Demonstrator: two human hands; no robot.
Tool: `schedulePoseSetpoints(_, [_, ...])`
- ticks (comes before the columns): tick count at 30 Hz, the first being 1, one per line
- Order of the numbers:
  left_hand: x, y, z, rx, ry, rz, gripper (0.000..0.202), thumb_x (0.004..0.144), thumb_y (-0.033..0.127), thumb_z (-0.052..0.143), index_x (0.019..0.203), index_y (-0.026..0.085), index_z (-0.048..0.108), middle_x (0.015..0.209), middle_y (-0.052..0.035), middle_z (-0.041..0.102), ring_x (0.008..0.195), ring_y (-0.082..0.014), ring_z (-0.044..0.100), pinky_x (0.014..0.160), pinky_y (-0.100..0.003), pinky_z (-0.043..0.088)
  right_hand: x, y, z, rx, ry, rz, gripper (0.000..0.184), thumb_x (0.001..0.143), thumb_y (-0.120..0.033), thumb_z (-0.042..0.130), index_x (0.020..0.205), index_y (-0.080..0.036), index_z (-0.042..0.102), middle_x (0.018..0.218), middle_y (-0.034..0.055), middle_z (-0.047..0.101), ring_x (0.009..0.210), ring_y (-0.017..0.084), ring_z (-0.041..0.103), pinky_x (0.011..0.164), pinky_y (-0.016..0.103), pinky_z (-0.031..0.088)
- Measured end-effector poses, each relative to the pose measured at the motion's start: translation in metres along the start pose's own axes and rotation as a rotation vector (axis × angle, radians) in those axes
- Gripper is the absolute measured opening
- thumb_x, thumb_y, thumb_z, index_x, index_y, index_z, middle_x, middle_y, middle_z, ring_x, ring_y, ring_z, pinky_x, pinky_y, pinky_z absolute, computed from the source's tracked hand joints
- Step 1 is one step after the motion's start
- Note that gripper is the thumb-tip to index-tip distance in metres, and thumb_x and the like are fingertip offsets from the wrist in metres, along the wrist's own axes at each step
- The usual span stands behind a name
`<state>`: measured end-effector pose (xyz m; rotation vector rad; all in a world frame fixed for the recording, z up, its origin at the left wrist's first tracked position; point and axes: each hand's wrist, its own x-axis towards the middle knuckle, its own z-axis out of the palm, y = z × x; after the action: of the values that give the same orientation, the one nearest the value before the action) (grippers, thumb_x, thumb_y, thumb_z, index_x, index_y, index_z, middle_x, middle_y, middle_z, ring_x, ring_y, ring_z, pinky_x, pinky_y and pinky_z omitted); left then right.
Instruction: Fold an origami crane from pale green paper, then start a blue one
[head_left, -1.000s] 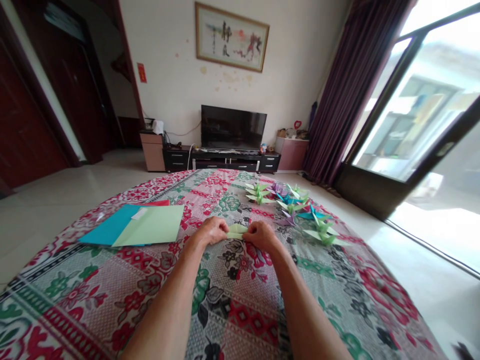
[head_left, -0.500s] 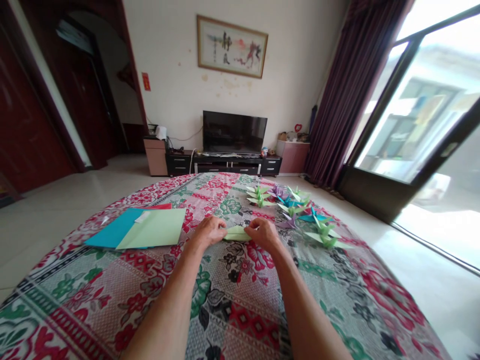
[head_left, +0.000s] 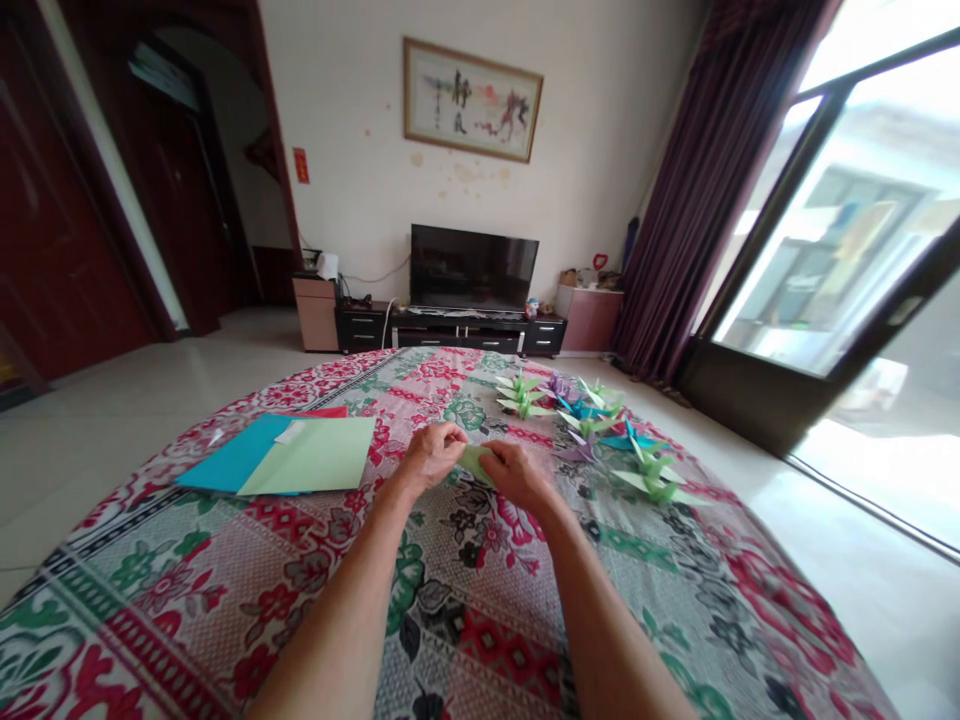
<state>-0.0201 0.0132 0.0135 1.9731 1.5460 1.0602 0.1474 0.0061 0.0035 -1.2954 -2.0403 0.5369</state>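
A small folded light green paper (head_left: pixel 475 459) sits between both hands, just above the flowered cloth of the round table (head_left: pixel 465 600). My left hand (head_left: pixel 433 453) pinches its left end with curled fingers. My right hand (head_left: pixel 512 472) grips its right side, fingers closed over it. Most of the paper is hidden by the fingers. Just to the right lie several folded paper cranes (head_left: pixel 592 425) in green, purple and teal.
A stack of flat paper sheets (head_left: pixel 292 455), light green over teal and red, lies to the left of my hands. Beyond the table are a tiled floor, a TV (head_left: pixel 474 268) on a low cabinet, a dark doorway at left and a curtained glass door at right.
My hands have come closer together and lifted slightly. The green paper, lying long and flat between them before, is now bunched shorter and mostly covered by the fingers.
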Motion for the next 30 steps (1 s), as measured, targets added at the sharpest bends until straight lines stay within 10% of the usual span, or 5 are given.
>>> schedulePoseSetpoints(4, [-0.002,0.004,0.003,-0.335,0.139,-0.177,0.044,0.075,0.040,0.057,0.112,0.015,0.055,0.095,-0.0075,0.066,0.079,-0.0155,0.061,0.066,-0.023,0.045,0.006,0.006,0.012,0.345,0.136,0.177,0.021,0.070,-0.029,0.047,0.070,-0.013,0.062,0.053,-0.0043,0.050,0.050,0.009,0.043,0.046,0.019,0.030])
schedulePoseSetpoints(9, [-0.010,0.009,0.008,-0.626,-0.182,-0.328,0.046,0.068,0.048,0.063,0.099,0.015,0.060,0.087,-0.0058,0.067,0.072,-0.0154,0.061,0.058,-0.022,0.043,0.007,0.001,0.019,1.032,0.186,0.382,0.021,0.060,-0.029,0.059,0.076,-0.015,0.059,0.058,-0.0031,0.058,0.051,0.011,0.052,0.050,0.022,0.042])
schedulePoseSetpoints(13, [-0.010,0.009,0.017,-0.721,-0.218,-0.306,0.033,0.063,0.033,0.067,0.089,0.012,0.064,0.070,-0.0020,0.066,0.058,-0.0114,0.056,0.053,-0.021,0.042,0.006,-0.005,0.019,1.328,0.246,0.480,0.021,0.056,-0.021,0.066,0.075,-0.017,0.057,0.066,-0.0021,0.062,0.056,0.010,0.057,0.056,0.023,0.048])
schedulePoseSetpoints(22, [-0.008,0.007,0.011,-0.719,-0.130,-0.309,0.029,0.061,0.021,0.061,0.087,0.011,0.068,0.058,0.0017,0.063,0.048,-0.0080,0.050,0.047,-0.019,0.035,0.002,0.001,0.002,1.270,0.232,0.382,0.029,0.064,-0.037,0.067,0.085,-0.019,0.059,0.076,-0.0008,0.063,0.059,0.009,0.058,0.051,0.019,0.046])
schedulePoseSetpoints(30, [-0.004,0.000,0.010,-0.274,-0.087,-0.218,0.028,0.067,0.015,0.053,0.090,0.013,0.069,0.069,-0.0016,0.068,0.060,-0.0121,0.058,0.058,-0.022,0.044,0.002,0.025,-0.002,0.723,0.278,0.419,0.028,0.058,-0.025,0.061,0.083,-0.013,0.064,0.052,-0.0055,0.053,0.041,0.005,0.039,0.041,0.017,0.031])
